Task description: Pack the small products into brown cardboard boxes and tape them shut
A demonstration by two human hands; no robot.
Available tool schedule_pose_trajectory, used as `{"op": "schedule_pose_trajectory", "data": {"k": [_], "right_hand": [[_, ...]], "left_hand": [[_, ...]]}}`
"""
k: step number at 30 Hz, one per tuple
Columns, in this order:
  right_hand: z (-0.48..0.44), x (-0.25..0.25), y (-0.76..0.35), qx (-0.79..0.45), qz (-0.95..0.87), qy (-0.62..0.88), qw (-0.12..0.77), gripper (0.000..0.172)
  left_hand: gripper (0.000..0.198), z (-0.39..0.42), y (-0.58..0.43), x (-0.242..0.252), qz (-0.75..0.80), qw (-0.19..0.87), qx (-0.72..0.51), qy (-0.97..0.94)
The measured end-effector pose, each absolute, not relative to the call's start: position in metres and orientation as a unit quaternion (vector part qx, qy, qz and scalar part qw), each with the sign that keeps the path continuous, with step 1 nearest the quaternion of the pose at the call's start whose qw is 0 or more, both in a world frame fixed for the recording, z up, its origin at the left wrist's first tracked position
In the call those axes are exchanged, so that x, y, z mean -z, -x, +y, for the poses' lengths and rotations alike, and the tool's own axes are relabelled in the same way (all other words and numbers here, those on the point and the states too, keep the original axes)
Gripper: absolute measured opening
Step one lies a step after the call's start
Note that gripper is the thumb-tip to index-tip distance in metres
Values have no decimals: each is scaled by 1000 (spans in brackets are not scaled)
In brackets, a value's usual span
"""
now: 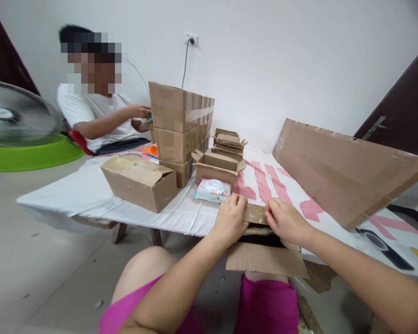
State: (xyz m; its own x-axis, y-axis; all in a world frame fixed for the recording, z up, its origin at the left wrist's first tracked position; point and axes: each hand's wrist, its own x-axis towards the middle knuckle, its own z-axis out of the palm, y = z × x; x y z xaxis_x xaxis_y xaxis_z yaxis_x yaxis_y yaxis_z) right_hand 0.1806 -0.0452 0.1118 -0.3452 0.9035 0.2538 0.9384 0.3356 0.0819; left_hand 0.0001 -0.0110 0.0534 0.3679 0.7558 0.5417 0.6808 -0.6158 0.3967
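Note:
A small open cardboard box rests at the near edge of the low table, over my lap. My left hand and my right hand both pinch its far top flap, which carries brown tape. The fingers of each hand are curled closed on that flap. The near flap hangs down toward me. A pack of wet wipes lies on the white table cover just beyond my left hand.
A closed box lies left. A stack of taped boxes and small open boxes stand behind. A large flat cardboard sheet leans at right. Another person sits far left beside a fan. A tape dispenser lies right.

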Motion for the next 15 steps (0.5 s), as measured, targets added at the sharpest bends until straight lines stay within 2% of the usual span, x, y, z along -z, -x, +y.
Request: {"op": "schedule_pose_trajectory", "data": {"k": [4,8,12,15], "right_hand": [[-44,-113,-188,55,-806,568,158,10],[-41,-117,-184,24,-805,567,170,13],[-34,-122,-197,45,-800,565,195,10],[-23,-113,-230,85,-726,639,240,11]], "left_hand": [[32,-11,0,-53,435,47,-353,-827],[32,-11,0,-52,436,44,-356,-825],[32,-11,1,-54,436,51,-354,-826],[29,-12,2,-56,427,64,-367,-824]]}}
